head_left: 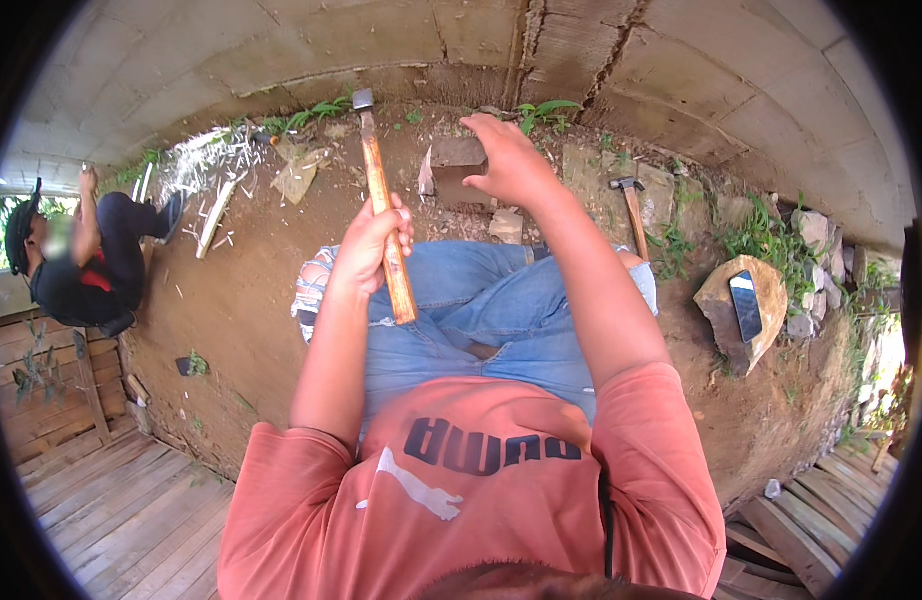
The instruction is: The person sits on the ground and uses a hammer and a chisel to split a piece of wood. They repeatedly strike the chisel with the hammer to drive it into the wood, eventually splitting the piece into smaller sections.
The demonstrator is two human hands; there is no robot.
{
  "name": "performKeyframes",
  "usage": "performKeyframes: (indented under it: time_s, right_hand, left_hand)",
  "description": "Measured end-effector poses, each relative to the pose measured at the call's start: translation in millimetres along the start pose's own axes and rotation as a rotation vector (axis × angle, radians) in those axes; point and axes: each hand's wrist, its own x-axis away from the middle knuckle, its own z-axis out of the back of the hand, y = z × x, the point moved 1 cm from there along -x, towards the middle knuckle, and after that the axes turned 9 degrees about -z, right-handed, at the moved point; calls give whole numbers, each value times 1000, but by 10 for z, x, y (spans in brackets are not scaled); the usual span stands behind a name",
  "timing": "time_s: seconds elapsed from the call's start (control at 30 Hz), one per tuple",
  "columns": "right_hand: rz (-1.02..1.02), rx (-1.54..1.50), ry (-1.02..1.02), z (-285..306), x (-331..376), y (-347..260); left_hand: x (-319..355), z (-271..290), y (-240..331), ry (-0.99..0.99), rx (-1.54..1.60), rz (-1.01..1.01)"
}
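Observation:
My left hand (371,245) is closed around the wooden handle of a hammer (375,165). The hammer points away from me, its metal head at the far end, near the foot of the wall. My right hand (513,168) reaches forward with thumb and fingers spread, holding nothing. Beside and below it on the dirt sits a squarish brown block (459,152); I cannot tell whether the fingers touch it. A smaller pale stone chunk (506,226) lies just nearer to me. To the right, a second hammer (634,215) with a wooden handle rests on the ground.
A phone (746,305) lies on a large tan rock (716,315) at my right. Rubble and weeds (761,245) line the concrete wall (381,45). White slivers (211,160) litter the far left, where another person (91,250) sits. Wooden planks (131,500) lie at lower left.

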Motion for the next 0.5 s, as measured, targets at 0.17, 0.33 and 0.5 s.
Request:
performKeyframes:
  time_s: [0.17, 0.33, 0.5]
  right_hand:
    - [-60, -76, 140, 124, 187, 91]
    - [-248, -167, 299, 577, 800, 772]
    - [-587, -169, 337, 804, 1790, 1912]
  left_hand:
    - [238, -421, 20, -118, 65, 21]
    - [268, -816, -223, -203, 30, 85]
    - [115, -1071, -391, -258, 60, 139]
